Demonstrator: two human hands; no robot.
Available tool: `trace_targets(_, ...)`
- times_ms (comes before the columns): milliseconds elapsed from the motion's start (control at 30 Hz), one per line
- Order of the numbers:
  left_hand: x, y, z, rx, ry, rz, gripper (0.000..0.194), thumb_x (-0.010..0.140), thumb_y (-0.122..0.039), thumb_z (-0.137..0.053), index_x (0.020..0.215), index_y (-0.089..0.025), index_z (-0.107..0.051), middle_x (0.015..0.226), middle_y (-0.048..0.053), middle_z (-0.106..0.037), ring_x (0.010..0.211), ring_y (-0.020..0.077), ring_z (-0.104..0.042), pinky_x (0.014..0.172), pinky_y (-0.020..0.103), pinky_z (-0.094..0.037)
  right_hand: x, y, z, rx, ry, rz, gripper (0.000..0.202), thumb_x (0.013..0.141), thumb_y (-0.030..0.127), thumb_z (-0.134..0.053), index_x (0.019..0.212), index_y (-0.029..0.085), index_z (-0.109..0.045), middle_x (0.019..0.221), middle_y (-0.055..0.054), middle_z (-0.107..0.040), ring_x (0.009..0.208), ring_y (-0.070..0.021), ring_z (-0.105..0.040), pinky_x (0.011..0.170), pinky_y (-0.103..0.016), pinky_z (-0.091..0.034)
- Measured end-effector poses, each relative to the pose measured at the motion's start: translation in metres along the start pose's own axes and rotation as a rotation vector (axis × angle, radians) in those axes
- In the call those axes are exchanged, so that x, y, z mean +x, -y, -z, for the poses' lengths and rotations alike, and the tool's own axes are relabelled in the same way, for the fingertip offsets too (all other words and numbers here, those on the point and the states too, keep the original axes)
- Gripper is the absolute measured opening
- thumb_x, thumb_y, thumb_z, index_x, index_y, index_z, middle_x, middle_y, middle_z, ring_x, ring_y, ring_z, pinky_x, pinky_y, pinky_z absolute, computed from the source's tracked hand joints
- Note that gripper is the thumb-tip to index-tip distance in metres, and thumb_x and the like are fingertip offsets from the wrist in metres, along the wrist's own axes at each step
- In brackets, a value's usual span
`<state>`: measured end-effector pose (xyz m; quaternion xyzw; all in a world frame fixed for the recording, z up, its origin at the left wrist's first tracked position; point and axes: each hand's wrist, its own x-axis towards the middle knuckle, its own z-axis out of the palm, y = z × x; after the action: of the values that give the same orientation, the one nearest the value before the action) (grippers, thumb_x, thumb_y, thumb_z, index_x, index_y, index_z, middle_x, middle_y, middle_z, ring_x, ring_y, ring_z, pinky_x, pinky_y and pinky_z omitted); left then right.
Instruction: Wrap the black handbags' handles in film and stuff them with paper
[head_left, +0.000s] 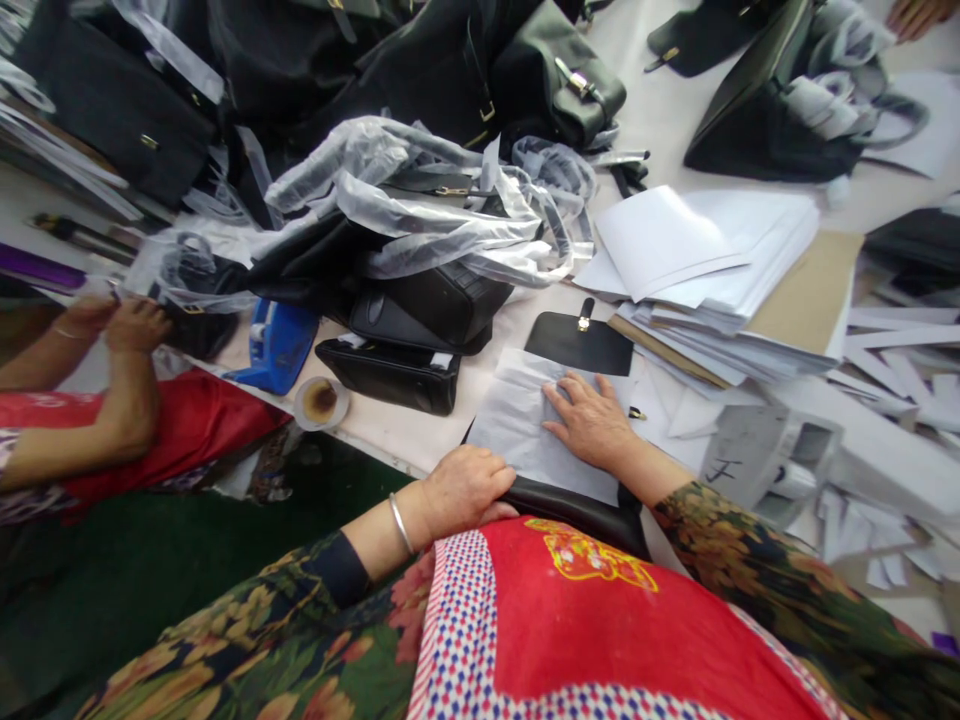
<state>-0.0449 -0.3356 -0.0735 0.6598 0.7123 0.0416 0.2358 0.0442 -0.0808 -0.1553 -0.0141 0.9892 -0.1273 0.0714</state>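
- Blue dispenser (281,345) and round roll (321,402): by the near edge of the table (427,440).
- Left hand (466,482): fingers close together, curled at the near-left edge of the black bag (562,505); whether they pinch it, cannot tell.
- White sheet (510,415): at the table's near edge, on the bag, beyond the left fingers and directly beneath the right ones; thin, slightly translucent, creased.
- Black bag: smooth, dark; flap (555,342) laid out away from the person, gold-toned clasp at its tip.
- Right hand (589,415): fingers spread, flat upon the sheet.
- Paper stack (705,245): right of the flap, white and brown, uneven edges.
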Motion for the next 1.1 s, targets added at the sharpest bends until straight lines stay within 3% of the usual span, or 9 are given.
trace_targets(233,0.009,0.001,0.011,0.028,0.011,-0.024,0.055,0.092,-0.067,-0.05,0.076,-0.017,-0.065,0.076,0.009,-0.067,0.083,0.0257,-0.057,0.08,0.043,-0.042,0.001,0.0,0.0,-0.004,0.004,-0.004,0.057,0.1,0.047,-0.048,0.147,0.014,-0.048,0.14,-0.021,-0.054,0.141,-0.0371,-0.034,0.113,-0.06,-0.019)
trace_targets(400,0.018,0.002,0.021,0.036,0.102,0.021,0.066,0.084,-0.077,-0.052,0.078,-0.015,-0.073,0.071,0.011,-0.067,0.08,0.0265,-0.058,0.089,0.049,-0.041,0.0,0.0,0.002,-0.004,-0.008,-0.005,0.057,0.1,0.047,-0.047,0.147,0.015,-0.048,0.14,-0.021,-0.054,0.141,-0.0369,-0.034,0.113,-0.06,-0.02)
trace_targets(567,0.025,-0.003,0.065,0.024,0.165,0.064,0.061,0.077,-0.075,-0.064,0.083,-0.016,-0.075,0.088,0.014,-0.066,0.092,0.0316,-0.061,0.088,0.048,-0.047,0.0,0.0,0.003,0.009,-0.005,-0.008,0.058,0.099,0.048,-0.048,0.147,0.016,-0.049,0.141,-0.02,-0.054,0.141,-0.0376,-0.034,0.113,-0.06,-0.019)
trace_targets(633,0.043,-0.006,0.084,-0.022,0.109,0.056,0.05,0.082,-0.064,-0.067,0.092,-0.015,-0.074,0.099,0.015,-0.065,0.094,0.0303,-0.062,0.083,0.044,-0.05,0.0,-0.001,0.002,0.017,-0.002,-0.014,0.057,0.099,0.046,-0.048,0.147,0.016,-0.049,0.141,-0.021,-0.054,0.141,-0.0381,-0.034,0.113,-0.061,-0.02)
trace_targets(700,0.072,-0.009,0.092,-0.062,-0.001,0.092,0.037,0.092,-0.049,-0.061,0.102,-0.014,-0.07,0.106,0.015,-0.065,0.099,0.0289,-0.062,0.088,0.042,-0.052,0.001,0.0,0.001,0.034,0.008,-0.027,0.055,0.098,0.043,-0.049,0.146,0.017,-0.05,0.143,-0.02,-0.054,0.141,-0.0384,-0.034,0.113,-0.061,-0.02)
trace_targets(767,0.105,-0.012,0.083,-0.086,-0.062,0.17,0.029,0.098,-0.036,-0.053,0.108,-0.012,-0.066,0.111,0.016,-0.065,0.107,0.0283,-0.061,0.096,0.042,-0.05,0.001,0.0,0.001,0.058,0.024,-0.036,0.053,0.097,0.038,-0.049,0.146,0.018,-0.052,0.145,-0.019,-0.054,0.142,-0.0385,-0.034,0.114,-0.061,-0.02)
trace_targets(900,0.146,-0.01,0.037,-0.077,0.0,0.309,0.033,0.096,-0.018,-0.048,0.125,-0.006,-0.058,0.126,0.021,-0.063,0.123,0.029,-0.057,0.106,0.042,-0.046,-0.001,0.002,0.001,0.064,0.03,-0.047,0.052,0.096,0.034,-0.048,0.146,0.017,-0.053,0.146,-0.02,-0.053,0.143,-0.0388,-0.034,0.114,-0.061,-0.021)
trace_targets(1000,0.137,0.0,0.015,-0.023,0.009,0.382,0.053,0.087,-0.013,-0.057,0.138,-0.004,-0.048,0.143,0.03,-0.049,0.137,0.0397,-0.045,0.109,0.058,-0.04,-0.003,0.003,0.003,0.045,0.012,-0.052,0.054,0.098,0.042,-0.048,0.146,0.017,-0.052,0.149,-0.021,-0.05,0.143,-0.0381,-0.034,0.114,-0.061,-0.022)
trace_targets(1100,0.105,0.015,0.016,0.032,0.098,0.328,0.07,0.074,-0.013,-0.068,0.141,-0.014,-0.048,0.155,0.026,-0.038,0.144,0.0431,-0.034,0.106,0.067,-0.039,-0.004,0.002,0.004,0.026,0.003,-0.058,0.059,0.098,0.047,-0.049,0.149,0.018,-0.048,0.149,-0.02,-0.049,0.142,-0.0377,-0.035,0.113,-0.061,-0.024)
